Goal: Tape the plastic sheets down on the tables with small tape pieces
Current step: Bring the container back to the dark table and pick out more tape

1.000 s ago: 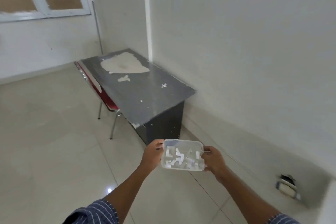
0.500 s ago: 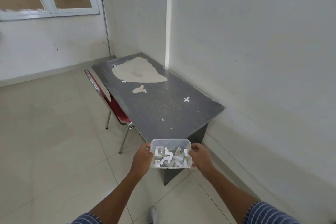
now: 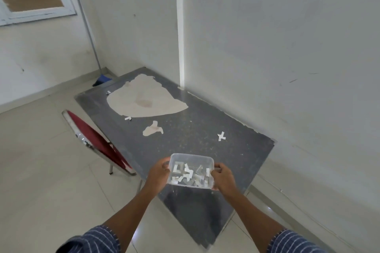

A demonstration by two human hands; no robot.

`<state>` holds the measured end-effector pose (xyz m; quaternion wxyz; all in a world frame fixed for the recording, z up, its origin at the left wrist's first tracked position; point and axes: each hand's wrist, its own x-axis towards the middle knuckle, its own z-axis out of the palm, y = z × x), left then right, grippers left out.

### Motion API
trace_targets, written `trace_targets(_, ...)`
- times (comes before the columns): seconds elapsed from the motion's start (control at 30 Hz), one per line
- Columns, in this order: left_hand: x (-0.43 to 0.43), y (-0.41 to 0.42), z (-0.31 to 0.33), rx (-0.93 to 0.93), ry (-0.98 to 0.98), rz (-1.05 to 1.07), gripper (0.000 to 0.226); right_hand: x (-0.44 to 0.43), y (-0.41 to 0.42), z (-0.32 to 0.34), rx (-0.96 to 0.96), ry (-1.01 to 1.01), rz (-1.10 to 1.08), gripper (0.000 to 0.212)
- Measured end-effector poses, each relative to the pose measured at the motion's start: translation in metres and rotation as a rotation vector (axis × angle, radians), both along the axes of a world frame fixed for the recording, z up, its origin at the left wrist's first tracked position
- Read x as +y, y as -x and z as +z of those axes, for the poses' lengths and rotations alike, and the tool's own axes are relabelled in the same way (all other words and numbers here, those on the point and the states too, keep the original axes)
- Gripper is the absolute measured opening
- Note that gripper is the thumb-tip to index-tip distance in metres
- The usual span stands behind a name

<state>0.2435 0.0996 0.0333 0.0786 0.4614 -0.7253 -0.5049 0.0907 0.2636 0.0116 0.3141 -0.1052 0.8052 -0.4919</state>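
Note:
A clear plastic container [image 3: 192, 160] with several small white tape pieces [image 3: 190, 173] is held above the near end of the dark grey table [image 3: 197, 129]. My left hand [image 3: 157, 173] grips its left side and my right hand [image 3: 223, 178] grips its right side. The tabletop looks glossy, as if under a clear sheet. A white tape cross [image 3: 221, 136] sticks on it at the right. Smaller tape bits [image 3: 128, 118] lie near a large pale worn patch [image 3: 146, 98] at the far end.
A red chair [image 3: 96, 141] with metal legs stands pushed against the table's left side. The table's right side runs along a white wall [image 3: 287, 47]. A broom [image 3: 90, 39] leans in the far corner. Pale floor tiles [image 3: 41, 170] spread to the left.
I have walked up to the table; it now fills the middle of the view, and the container sits over its near end instead of in front of it. Both hands keep their hold.

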Motion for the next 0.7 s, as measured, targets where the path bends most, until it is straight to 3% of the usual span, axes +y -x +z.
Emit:
trace_targets(0.3,-0.096,0.088,-0.027,-0.003,-0.072,-0.2,0.051,-0.074,0.056,-0.033,-0.071,-0.084,-0.209,0.027)
trace_targets(0.53,-0.176,0.151,-0.056,-0.053,-0.126,-0.411,0.047,-0.126,0.091,-0.068,-0.13,-0.202,-0.359,0.016)
trace_targets(0.7,-0.218,0.171,-0.075,-0.085,-0.267,-0.547,0.044,-0.148,0.108,-0.07,-0.049,-0.38,-0.415,0.015)
